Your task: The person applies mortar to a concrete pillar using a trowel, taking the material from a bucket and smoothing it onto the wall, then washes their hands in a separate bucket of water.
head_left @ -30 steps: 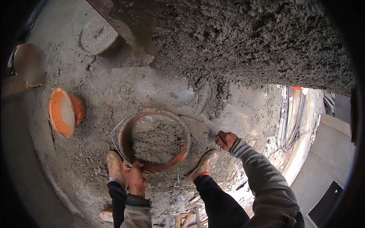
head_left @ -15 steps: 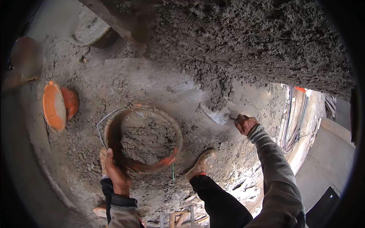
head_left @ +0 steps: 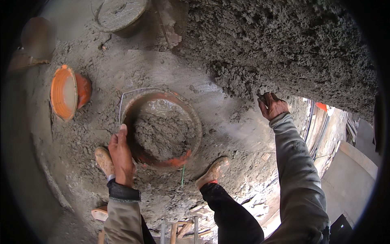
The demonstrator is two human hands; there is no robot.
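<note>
A round, mortar-smeared bucket (head_left: 196, 140) with orange patches on its rim stands in front of me. Grey wet mortar (head_left: 162, 132) lies inside it. My left hand (head_left: 122, 156) is closed at the bucket's left side, its fingertips on the thin wire handle (head_left: 120, 103). My right hand (head_left: 274, 107) reaches out to the lower edge of the rough mortar-covered wall (head_left: 276, 44), fingers wrapped round a trowel (head_left: 264, 89). Most of the trowel is hidden by the hand and the mortar. A thick clump of mortar (head_left: 235, 79) sits beside it along the wall's edge.
An orange bucket (head_left: 64, 95) lies tipped at the left. Another mortar-filled container (head_left: 122, 16) stands at the far left. Cables (head_left: 321, 132) run down the right, by a pale board (head_left: 349, 171). My boots (head_left: 213, 173) stand on lumpy, mortar-strewn ground. Wooden pieces (head_left: 183, 229) lie near me.
My right hand has moved up to the wall with the trowel; the blade and its mortar, plainly seen before, are now mostly hidden. My left hand stays at the bucket. The whole view has shifted.
</note>
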